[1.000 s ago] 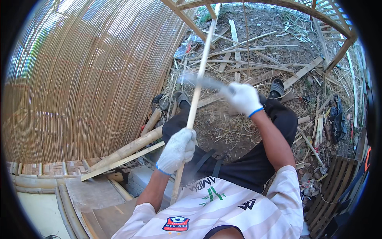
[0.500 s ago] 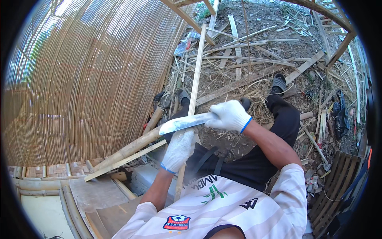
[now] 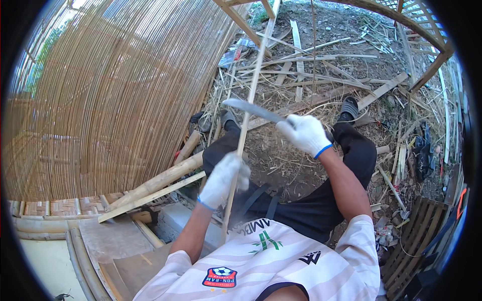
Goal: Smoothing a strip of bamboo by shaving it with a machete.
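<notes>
1. I see the left hand (image 3: 219, 181), nearer, its fingers wrapped around the pale wooden slat (image 3: 252, 90)
2. Slat's long axis: from the shirt (image 3: 251, 263) outward, toward the ground's (image 3: 298, 181) far edge
3. Right hand (image 3: 307, 133) grips the machete (image 3: 263, 112); blade crosses the slat, contact unclear to me

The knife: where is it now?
Near the head view's centre, the knife is in the right hand, its blade overlapping the long strip beyond the left hand.

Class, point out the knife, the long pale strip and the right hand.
Knife (image 3: 265, 114): head view, middle of blade.
Long pale strip (image 3: 243, 131): head view, stretch below knife.
Right hand (image 3: 307, 134): head view, gloved back.
</notes>
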`<state>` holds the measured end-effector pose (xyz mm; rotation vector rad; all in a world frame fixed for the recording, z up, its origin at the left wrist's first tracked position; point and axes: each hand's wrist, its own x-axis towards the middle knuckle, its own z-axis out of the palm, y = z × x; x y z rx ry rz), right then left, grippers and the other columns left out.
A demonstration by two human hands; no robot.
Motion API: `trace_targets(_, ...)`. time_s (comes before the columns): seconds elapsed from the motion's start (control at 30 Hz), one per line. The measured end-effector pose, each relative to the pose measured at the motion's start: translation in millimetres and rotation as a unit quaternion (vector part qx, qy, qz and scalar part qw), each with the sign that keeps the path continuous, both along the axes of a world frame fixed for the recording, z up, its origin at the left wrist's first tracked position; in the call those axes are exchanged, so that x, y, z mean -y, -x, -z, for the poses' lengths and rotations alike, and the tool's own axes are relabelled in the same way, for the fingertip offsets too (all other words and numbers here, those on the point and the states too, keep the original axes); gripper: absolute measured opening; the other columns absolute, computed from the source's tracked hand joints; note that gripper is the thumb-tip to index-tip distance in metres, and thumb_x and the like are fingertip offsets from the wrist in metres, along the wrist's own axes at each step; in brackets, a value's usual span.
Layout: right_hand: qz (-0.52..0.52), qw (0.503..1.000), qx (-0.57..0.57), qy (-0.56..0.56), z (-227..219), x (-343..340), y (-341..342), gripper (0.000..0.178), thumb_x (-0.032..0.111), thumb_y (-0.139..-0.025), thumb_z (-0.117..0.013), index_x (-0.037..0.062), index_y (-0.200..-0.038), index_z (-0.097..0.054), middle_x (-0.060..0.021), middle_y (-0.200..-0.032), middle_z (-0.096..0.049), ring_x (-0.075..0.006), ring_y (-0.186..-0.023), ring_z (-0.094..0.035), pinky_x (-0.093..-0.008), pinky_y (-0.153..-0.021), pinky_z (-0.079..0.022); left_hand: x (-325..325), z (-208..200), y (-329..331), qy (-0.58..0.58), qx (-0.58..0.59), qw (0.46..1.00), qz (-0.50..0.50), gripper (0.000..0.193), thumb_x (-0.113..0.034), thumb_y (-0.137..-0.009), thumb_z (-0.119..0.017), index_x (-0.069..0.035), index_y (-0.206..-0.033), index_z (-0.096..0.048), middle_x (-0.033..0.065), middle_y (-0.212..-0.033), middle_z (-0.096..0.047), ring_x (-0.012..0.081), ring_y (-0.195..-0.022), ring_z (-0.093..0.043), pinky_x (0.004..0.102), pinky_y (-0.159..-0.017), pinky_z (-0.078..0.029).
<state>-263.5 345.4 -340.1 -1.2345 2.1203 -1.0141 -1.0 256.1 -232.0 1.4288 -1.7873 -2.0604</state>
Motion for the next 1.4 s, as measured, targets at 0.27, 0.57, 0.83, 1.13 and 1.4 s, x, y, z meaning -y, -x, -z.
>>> trace_targets(0.27,-0.141,0.986,-0.089,-0.018,-12.1,8.7,-23.7,0.060,0.066,-0.094,-0.060,0.0072,-0.091,-0.071,-0.0206,-0.078,-0.072,-0.0415,-0.076,-0.072,-0.0507,-0.070,-0.055,-6.2,2.3,4.2,0.042,0.070,0.997,-0.013,0.026,-0.026,-0.110,-0.053,-0.003,-0.120,-0.060,0.0014,-0.083,-0.058,0.0043,-0.055,-0.046,0.0216,-0.046,-0.036)
trace_targets(0.57,-0.075,0.991,-0.107,0.031,0.9,21.7,-13.3,0.062,0.069,-0.090,-0.063,0.0070,-0.089,-0.073,-0.0192,-0.076,-0.072,-0.0383,-0.076,-0.074,-0.0493,-0.071,-0.057,2.7,0.6,7.3,0.064,0.047,0.997,-0.025,0.028,-0.027,-0.113,-0.050,-0.004,-0.126,-0.056,-0.0020,-0.083,-0.053,0.0026,-0.056,-0.043,0.0194,-0.046,-0.035)
trace_targets(0.83,-0.030,0.997,-0.062,0.024,1.2,8.0,3.1,0.064,0.069,-0.092,-0.061,0.0071,-0.097,-0.074,-0.0204,-0.079,-0.074,-0.0394,-0.077,-0.074,-0.0502,-0.071,-0.056,-3.3,-8.0,11.9,0.041,0.023,0.999,-0.020,0.028,-0.026,-0.112,-0.049,-0.004,-0.127,-0.056,-0.0013,-0.085,-0.054,0.0029,-0.058,-0.044,0.0206,-0.048,-0.036)
trace_targets(1.13,-0.136,0.974,-0.177,0.040,-1.1,27.8,-10.9,0.063,0.069,-0.087,-0.066,0.0063,-0.084,-0.070,-0.0177,-0.077,-0.072,-0.0365,-0.071,-0.073,-0.0478,-0.065,-0.056,4.7,-2.0,15.0,0.077,0.052,0.995,-0.020,0.025,-0.029,-0.111,-0.053,-0.006,-0.119,-0.058,-0.0033,-0.079,-0.052,0.0018,-0.054,-0.042,0.0189,-0.046,-0.034)
trace_targets(1.4,0.192,0.981,-0.030,-0.002,28.2,13.4,81.0,0.076,0.070,-0.103,-0.038,0.0026,-0.090,-0.071,-0.0277,-0.081,-0.070,-0.0473,-0.086,-0.070,-0.0555,-0.075,-0.051,10.2,-27.5,6.8,0.090,0.044,0.994,0.038,0.027,-0.020,-0.107,-0.052,-0.001,-0.126,-0.058,0.0019,-0.084,-0.060,0.0058,-0.058,-0.051,0.0218,-0.050,-0.044)
